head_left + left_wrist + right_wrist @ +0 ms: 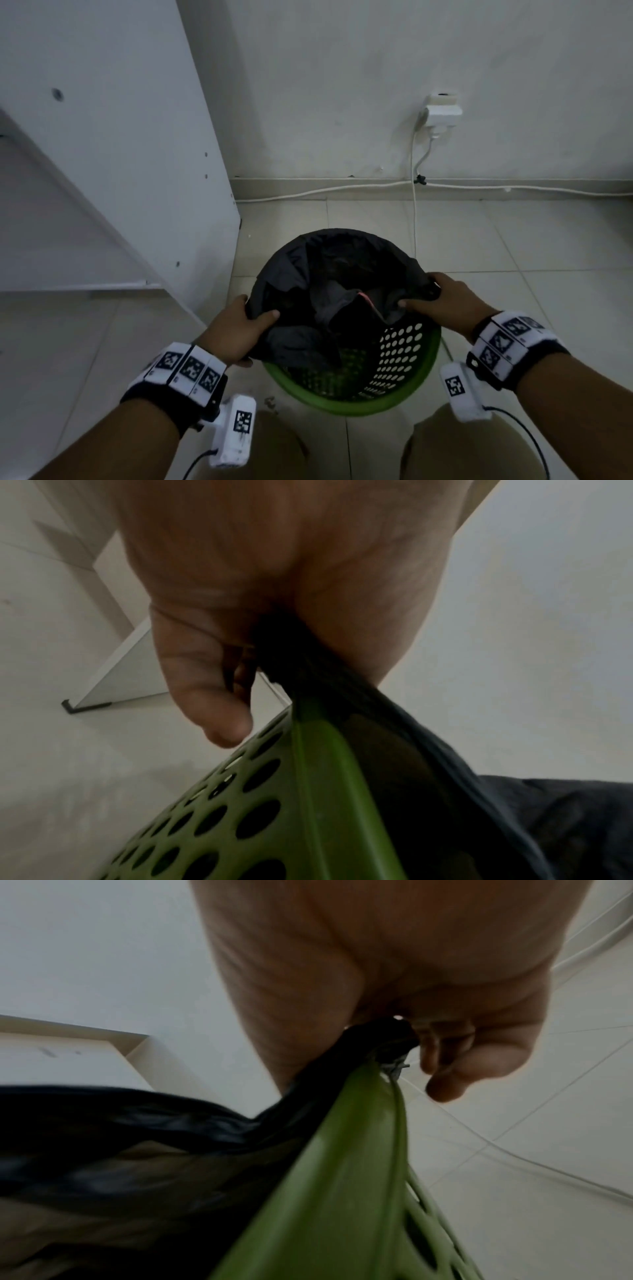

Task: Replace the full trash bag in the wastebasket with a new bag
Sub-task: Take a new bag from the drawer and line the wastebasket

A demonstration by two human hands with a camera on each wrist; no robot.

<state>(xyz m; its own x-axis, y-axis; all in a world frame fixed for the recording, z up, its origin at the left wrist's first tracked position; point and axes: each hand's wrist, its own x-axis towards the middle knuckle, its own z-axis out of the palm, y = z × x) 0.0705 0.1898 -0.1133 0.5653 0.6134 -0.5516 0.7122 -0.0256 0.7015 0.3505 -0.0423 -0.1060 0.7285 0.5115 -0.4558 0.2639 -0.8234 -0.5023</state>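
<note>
The green wastebasket point(404, 387) stands on the tiled floor point(513, 240) at the centre of the head view. A black trash bag point(329, 274) lines it. The left hand point(236, 329) pinches the bag's edge at 9 o'clock of the rim; the right hand point(448, 305) grips it at 3 o'clock.

The wastebasket point(404, 387) stands on the floor point(513, 246) in front of your knees, with the bag point(329, 270) in it. Your left hand point(236, 329) grips the bag's left edge and your right hand point(445, 301) its right edge. A cabinet point(120, 154) stands to the left, and behind on the wall point(342, 85) sits an outlet point(442, 113).
</note>
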